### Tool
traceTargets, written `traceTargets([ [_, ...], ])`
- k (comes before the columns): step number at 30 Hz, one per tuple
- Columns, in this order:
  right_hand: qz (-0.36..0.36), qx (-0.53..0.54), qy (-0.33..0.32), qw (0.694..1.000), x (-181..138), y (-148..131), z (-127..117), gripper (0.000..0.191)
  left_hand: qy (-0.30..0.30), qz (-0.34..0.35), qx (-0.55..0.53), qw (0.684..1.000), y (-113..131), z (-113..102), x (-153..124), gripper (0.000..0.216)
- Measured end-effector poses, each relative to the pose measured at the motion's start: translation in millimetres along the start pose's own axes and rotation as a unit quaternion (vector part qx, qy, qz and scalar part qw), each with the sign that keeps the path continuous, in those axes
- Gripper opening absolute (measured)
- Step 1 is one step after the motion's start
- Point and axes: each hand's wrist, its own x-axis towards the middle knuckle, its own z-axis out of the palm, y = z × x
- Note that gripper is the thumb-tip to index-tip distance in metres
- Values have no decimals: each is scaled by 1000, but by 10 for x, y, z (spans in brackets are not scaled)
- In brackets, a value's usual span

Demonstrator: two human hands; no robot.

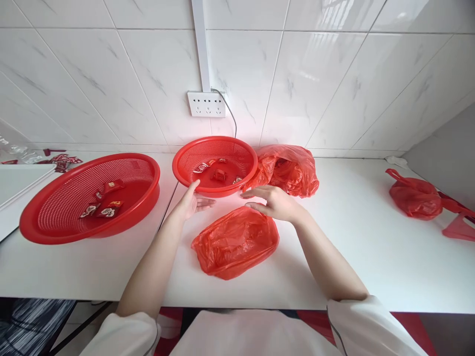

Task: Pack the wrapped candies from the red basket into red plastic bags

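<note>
A red plastic bag (235, 242) lies on the white table in front of me, its mouth spread wide. My left hand (193, 201) hovers beyond the bag's left side, fingers apart and holding nothing. Over the bag's far right edge is my right hand (272, 201), fingers stretched out and slightly bent, with nothing in it; whether it touches the plastic I cannot tell. Just past both hands stands a round red basket (178, 165) with mesh sides. Several small red packets (218, 174) lie in its bottom.
To the left, a larger red basket (48, 217) holds several small packets (107, 211). A crumpled heap of red bags (297, 168) sits beside the round basket. A tied red bag (415, 198) is at the far right. A power strip (207, 104) is fixed to the tiled wall.
</note>
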Motion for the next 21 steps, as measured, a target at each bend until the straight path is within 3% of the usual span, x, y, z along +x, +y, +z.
traceTargets([
  [4,-37,20,51,998,85,-334,-195,33,-98,10,-92,991,52,104,43,33],
  [9,-80,67,-40,994,71,-467,-203,28,-66,98,-150,982,-269,134,10,14],
  [13,-44,68,-108,991,63,-433,-148,27,-55,156,-142,976,-369,118,-30,15],
  [21,17,-11,-81,996,136,-244,-48,29,-48,163,-157,973,-383,119,-47,23],
])
